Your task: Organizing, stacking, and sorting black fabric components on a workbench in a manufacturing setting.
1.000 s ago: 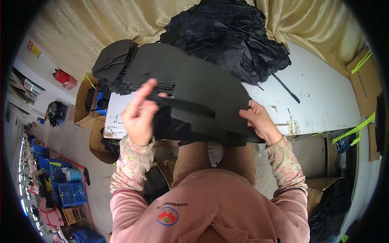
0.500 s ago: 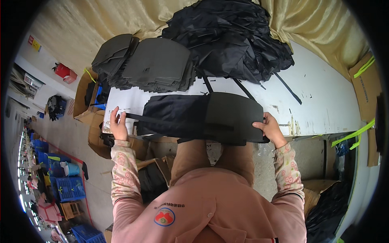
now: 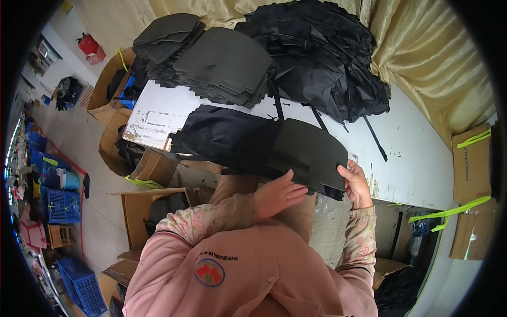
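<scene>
While right fingers (image 3: pixel 346 172) pinch the black panel (image 3: pixel 314 145), outstretched left fingers (image 3: pixel 284 181) lie at its near edge.

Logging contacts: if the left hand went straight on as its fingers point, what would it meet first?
The left hand would likely meet the dark panel first, at its near edge, though depth is unclear.

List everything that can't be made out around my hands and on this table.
- Head view: whether the left hand touches the dark panel; the angle from above hides any gap.
- Head view: the white tabletop beneath the black fabric, which covers it.
- Head view: most of each lower piece in the panel stack; the top piece hides them.
- Head view: the black pile's far end, cut off by the upper edge.
</scene>
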`<state>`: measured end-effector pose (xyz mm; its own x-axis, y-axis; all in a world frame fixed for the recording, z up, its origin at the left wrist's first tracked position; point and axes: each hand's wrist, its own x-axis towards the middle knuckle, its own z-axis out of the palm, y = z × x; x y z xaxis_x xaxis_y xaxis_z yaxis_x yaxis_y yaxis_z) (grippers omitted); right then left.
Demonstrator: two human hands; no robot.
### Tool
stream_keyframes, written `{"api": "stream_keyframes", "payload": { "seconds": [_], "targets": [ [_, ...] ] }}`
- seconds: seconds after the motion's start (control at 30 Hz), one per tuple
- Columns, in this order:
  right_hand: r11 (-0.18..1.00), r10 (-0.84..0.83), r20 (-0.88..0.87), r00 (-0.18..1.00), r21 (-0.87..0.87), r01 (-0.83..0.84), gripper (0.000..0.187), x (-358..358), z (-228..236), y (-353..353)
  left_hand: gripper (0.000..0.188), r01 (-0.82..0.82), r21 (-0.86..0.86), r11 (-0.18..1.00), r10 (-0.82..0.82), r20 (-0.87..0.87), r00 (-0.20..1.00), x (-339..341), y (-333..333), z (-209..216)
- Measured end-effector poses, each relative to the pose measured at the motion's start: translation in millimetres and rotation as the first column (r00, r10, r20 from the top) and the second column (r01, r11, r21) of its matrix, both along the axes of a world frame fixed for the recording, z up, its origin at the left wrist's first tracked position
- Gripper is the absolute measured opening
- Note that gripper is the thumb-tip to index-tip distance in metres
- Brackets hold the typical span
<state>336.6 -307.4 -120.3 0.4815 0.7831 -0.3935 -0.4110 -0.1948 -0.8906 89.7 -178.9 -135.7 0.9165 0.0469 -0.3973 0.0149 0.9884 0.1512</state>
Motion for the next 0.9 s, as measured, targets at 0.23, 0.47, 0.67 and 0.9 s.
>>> {"api": "stream_keyframes", "payload": {
  "seconds": [0.23, 0.47, 0.67, 0.9],
  "targets": [
    [0.999, -0.031, 0.187, 0.982, -0.007, 0.033, 0.035, -19.9, 0.9, -2.4, 0.039, -0.250, 0.044, 0.967, 0.253, -0.091, 0.963, 23.2, -6.6, 4.0],
    [0.997, 0.027, 0.433, 0.901, -0.082, 0.010, 0.034, -25.2, 0.1, -7.1, 0.034, -0.263, 0.101, 0.960, 0.270, -0.068, 0.960, 21.8, -13.2, -8.7],
    [0.999, -0.011, 0.395, 0.919, -0.026, 0.023, 0.036, -28.6, -4.4, -4.7, 0.033, -0.275, 0.152, 0.949, 0.285, -0.042, 0.958, 21.6, -13.8, -12.0],
    [0.997, -0.020, 0.430, 0.903, -0.062, 0.051, 0.035, -14.2, -10.5, -12.6, 0.034, 0.405, -0.134, 0.904, -0.391, 0.122, 0.912, -1.1, 7.4, -23.7]
  ]
}}
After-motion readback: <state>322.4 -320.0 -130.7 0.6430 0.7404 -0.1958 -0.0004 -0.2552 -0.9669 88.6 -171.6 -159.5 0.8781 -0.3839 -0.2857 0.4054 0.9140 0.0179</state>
